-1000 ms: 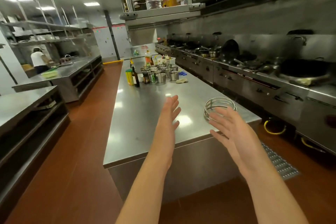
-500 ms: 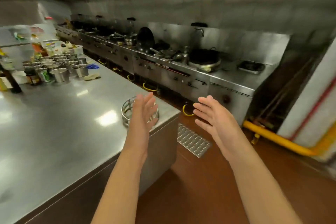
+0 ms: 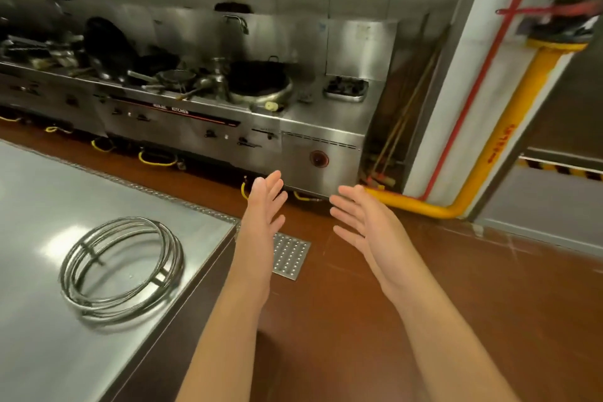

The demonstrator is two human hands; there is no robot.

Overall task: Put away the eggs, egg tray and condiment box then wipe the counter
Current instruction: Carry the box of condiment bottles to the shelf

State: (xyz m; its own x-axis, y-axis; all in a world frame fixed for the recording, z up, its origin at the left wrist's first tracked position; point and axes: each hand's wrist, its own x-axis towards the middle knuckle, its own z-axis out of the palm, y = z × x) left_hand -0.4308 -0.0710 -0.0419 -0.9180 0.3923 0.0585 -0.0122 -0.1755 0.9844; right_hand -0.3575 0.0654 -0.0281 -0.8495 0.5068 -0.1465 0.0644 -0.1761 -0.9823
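My left hand [image 3: 262, 206] and my right hand [image 3: 362, 222] are held out in front of me over the brown floor, palms facing each other, fingers apart, both holding nothing. The steel counter [image 3: 39, 206] fills the lower left; its corner lies just left of my left forearm. A stack of metal wire rings [image 3: 122, 266] rests on the counter near that corner. No eggs, egg tray or condiment box show in this view.
A steel wok range [image 3: 228, 121] with black woks [image 3: 257, 78] and utensils runs along the back wall. A perforated floor drain plate [image 3: 290, 254] lies beyond the counter corner. A yellow pipe [image 3: 489, 160] and a white pillar [image 3: 456, 91] stand at right.
My view has swung to the right, away from the jars and cups on the counter's far end toward the range's end and the pillar. Both hands stay raised and empty.
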